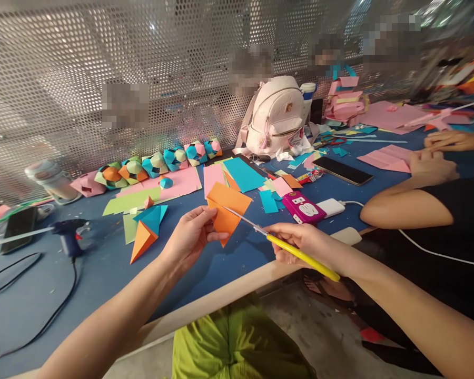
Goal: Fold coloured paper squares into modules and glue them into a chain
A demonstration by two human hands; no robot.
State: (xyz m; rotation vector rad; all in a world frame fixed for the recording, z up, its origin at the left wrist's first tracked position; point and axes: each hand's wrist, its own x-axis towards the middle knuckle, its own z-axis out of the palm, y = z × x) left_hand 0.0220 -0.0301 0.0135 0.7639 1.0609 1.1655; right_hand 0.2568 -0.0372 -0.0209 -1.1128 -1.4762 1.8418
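My left hand [191,231] pinches the left edge of a folded sheet of orange paper [229,202], held up over the near part of the table. My right hand [296,245] grips scissors [302,256] with yellow handles. Their blades point left and lie across the orange paper; whether they are cutting into it I cannot tell. Left of my left hand, a folded orange paper piece [143,240] and a folded blue paper piece [153,217] lie on the blue table [102,310].
A glue gun [69,234] with its cord is at left. Behind lie a row of folded paper balls [154,166], a backpack [278,116], a phone [343,170] and a pink-purple case [303,207]. At right, a co-worker's hands [434,163] rest on pink paper [387,158].
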